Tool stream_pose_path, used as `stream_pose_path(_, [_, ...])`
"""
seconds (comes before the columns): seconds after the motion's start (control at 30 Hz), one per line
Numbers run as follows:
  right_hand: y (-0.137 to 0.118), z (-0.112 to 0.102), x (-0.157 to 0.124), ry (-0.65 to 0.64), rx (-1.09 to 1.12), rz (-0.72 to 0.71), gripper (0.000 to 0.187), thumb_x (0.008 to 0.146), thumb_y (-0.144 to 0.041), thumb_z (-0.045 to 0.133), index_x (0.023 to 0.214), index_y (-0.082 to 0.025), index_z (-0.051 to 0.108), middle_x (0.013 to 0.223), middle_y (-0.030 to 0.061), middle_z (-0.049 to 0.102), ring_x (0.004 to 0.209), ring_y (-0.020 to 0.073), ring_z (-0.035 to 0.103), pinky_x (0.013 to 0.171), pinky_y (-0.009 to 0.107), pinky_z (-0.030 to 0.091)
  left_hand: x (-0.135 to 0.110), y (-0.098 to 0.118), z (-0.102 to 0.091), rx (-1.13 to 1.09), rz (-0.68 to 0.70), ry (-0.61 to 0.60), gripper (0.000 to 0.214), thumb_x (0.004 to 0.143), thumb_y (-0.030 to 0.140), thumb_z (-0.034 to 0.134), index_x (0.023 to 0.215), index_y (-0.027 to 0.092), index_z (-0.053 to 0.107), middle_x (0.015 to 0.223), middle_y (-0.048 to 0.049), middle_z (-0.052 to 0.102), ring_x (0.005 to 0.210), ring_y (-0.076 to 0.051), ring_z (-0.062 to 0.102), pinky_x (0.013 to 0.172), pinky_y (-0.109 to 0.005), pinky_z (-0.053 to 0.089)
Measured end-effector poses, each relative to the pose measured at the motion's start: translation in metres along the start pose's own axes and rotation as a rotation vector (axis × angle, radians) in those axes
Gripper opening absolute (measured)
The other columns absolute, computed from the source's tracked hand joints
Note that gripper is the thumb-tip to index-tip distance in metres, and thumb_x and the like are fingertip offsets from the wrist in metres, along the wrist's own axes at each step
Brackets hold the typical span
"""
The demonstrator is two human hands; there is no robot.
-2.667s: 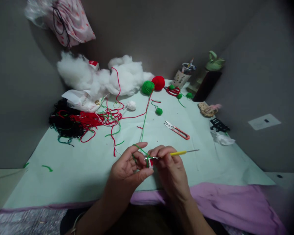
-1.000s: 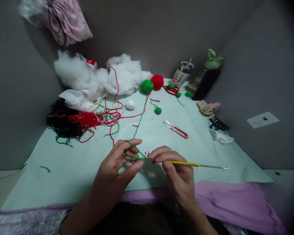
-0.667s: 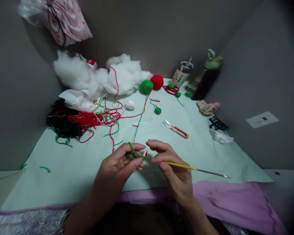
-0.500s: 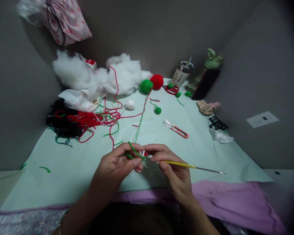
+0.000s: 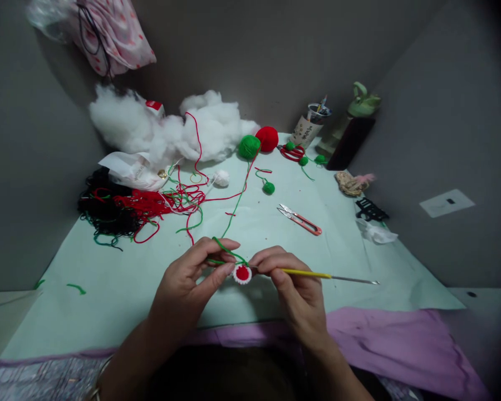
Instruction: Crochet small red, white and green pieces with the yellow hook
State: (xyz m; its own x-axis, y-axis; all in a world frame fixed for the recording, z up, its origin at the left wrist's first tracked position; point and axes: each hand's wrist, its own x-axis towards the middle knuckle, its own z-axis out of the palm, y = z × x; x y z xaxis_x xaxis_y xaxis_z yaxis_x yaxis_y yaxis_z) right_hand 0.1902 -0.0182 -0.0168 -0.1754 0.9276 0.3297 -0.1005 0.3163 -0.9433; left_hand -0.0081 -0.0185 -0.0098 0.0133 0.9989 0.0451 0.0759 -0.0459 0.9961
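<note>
My left hand (image 5: 188,278) pinches a small round crochet piece (image 5: 242,273), red in the middle with a white rim. Green yarn (image 5: 230,223) is looped over that hand's forefinger and runs back to the green ball (image 5: 249,147). My right hand (image 5: 294,281) is closed on a yellow-handled crochet hook (image 5: 317,274), its hook end at the piece and its metal tail pointing right. Both hands hover just above the pale green table cover (image 5: 121,284), near its front edge.
Orange thread snips (image 5: 300,220) lie behind my right hand. A tangle of red, green and black yarn (image 5: 129,209) sits at the left, white stuffing (image 5: 171,131) and a red ball (image 5: 268,138) at the back. A cup of tools (image 5: 311,125) stands far right; purple cloth (image 5: 384,345) drapes the front.
The round piece has turned to show its red face with white rim. My hands drew apart slightly, and the hook's tail swung from upper right to lower right.
</note>
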Motion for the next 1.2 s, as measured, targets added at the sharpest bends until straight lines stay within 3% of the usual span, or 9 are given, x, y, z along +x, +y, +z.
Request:
stream_pose_path(0.2, [0.0, 0.001, -0.001, -0.003, 0.005, 0.006, 0.022, 0.108, -0.024, 0.055, 0.105, -0.027, 0.077, 0.1, 0.002, 0.074, 0.099, 0.0165, 0.068, 0.088, 0.031, 0.055, 0.0, -0.001, 0.001, 0.062, 0.042, 0.019, 0.022, 0.089, 0.019, 0.074, 0.108, 0.029, 0.08, 0.087, 0.0028, 0.076, 0.079, -0.013, 0.073, 0.078, -0.02, 0.057])
stream_pose_path(0.57, [-0.009, -0.001, -0.009, -0.097, -0.362, -0.193, 0.024, 0.105, -0.012, 0.055, 0.116, -0.023, 0.072, 0.108, 0.006, 0.071, 0.1, 0.0152, 0.07, 0.085, 0.028, 0.059, 0.002, 0.004, 0.01, -0.07, -0.174, 0.023, 0.026, 0.077, 0.02, 0.08, 0.103, 0.023, 0.077, 0.08, 0.0028, 0.074, 0.078, -0.014, 0.072, 0.078, -0.022, 0.058])
stream_pose_path(0.7, [-0.009, 0.003, -0.013, -0.087, -0.473, -0.266, 0.025, 0.105, -0.012, 0.053, 0.119, -0.022, 0.071, 0.112, 0.0089, 0.072, 0.097, 0.0169, 0.071, 0.081, 0.029, 0.061, 0.002, 0.003, 0.015, -0.252, -0.233, 0.012, 0.032, 0.072, 0.017, 0.085, 0.103, 0.021, 0.077, 0.077, 0.0027, 0.07, 0.078, -0.014, 0.068, 0.073, -0.021, 0.056])
stream_pose_path(0.8, [-0.001, 0.004, -0.017, -0.039, -0.631, -0.322, 0.03, 0.103, -0.015, 0.057, 0.125, -0.029, 0.072, 0.106, 0.0074, 0.073, 0.091, 0.019, 0.072, 0.075, 0.031, 0.062, -0.001, -0.002, 0.023, -0.479, -0.289, -0.017, 0.037, 0.071, 0.016, 0.088, 0.107, 0.02, 0.077, 0.075, 0.0032, 0.067, 0.072, -0.012, 0.063, 0.068, -0.02, 0.053])
stream_pose_path(0.9, [0.009, 0.002, -0.019, -0.055, -0.767, -0.455, 0.049, 0.099, -0.017, 0.065, 0.143, -0.04, 0.064, 0.086, 0.0024, 0.071, 0.076, 0.0206, 0.07, 0.066, 0.033, 0.061, -0.007, -0.007, 0.03, -0.723, -0.415, -0.119, 0.047, 0.075, 0.023, 0.091, 0.12, 0.021, 0.075, 0.078, 0.002, 0.067, 0.068, -0.01, 0.06, 0.067, -0.021, 0.051])
stream_pose_path(0.97, [0.011, 0.001, -0.019, -0.088, -0.757, -0.498, 0.061, 0.098, -0.017, 0.067, 0.153, -0.042, 0.054, 0.085, 0.0023, 0.072, 0.078, 0.0222, 0.072, 0.068, 0.035, 0.062, -0.01, -0.009, 0.031, -0.835, -0.508, -0.203, 0.054, 0.077, 0.029, 0.091, 0.127, 0.021, 0.073, 0.081, 0.001, 0.066, 0.067, -0.01, 0.059, 0.068, -0.022, 0.05])
stream_pose_path(1.03, [0.007, -0.001, -0.019, -0.091, -0.656, -0.435, 0.059, 0.1, -0.016, 0.065, 0.153, -0.041, 0.054, 0.098, 0.0039, 0.075, 0.089, 0.022, 0.073, 0.074, 0.035, 0.064, -0.01, -0.01, 0.028, -0.896, -0.554, -0.245, 0.058, 0.076, 0.03, 0.092, 0.13, 0.02, 0.073, 0.08, 0.0012, 0.064, 0.065, -0.009, 0.057, 0.063, -0.02, 0.048])
stream_pose_path(1.1, [0.001, -0.001, -0.018, -0.08, -0.5, -0.31, 0.048, 0.103, -0.014, 0.06, 0.145, -0.037, 0.063, 0.108, 0.005, 0.075, 0.097, 0.0207, 0.072, 0.08, 0.035, 0.063, -0.007, -0.009, 0.023, -0.9, -0.565, -0.223, 0.055, 0.076, 0.026, 0.091, 0.128, 0.02, 0.075, 0.079, 0.0019, 0.064, 0.064, -0.008, 0.056, 0.059, -0.018, 0.046])
stream_pose_path(1.2, [-0.007, 0.0, -0.015, 0.011, -0.23, -0.136, 0.03, 0.105, -0.015, 0.056, 0.122, -0.029, 0.075, 0.101, 0.0056, 0.075, 0.095, 0.0198, 0.07, 0.081, 0.035, 0.06, -0.003, -0.006, 0.018, -0.819, -0.508, -0.154, 0.047, 0.077, 0.022, 0.089, 0.123, 0.019, 0.076, 0.077, 0.0022, 0.065, 0.064, -0.009, 0.056, 0.058, -0.018, 0.045])
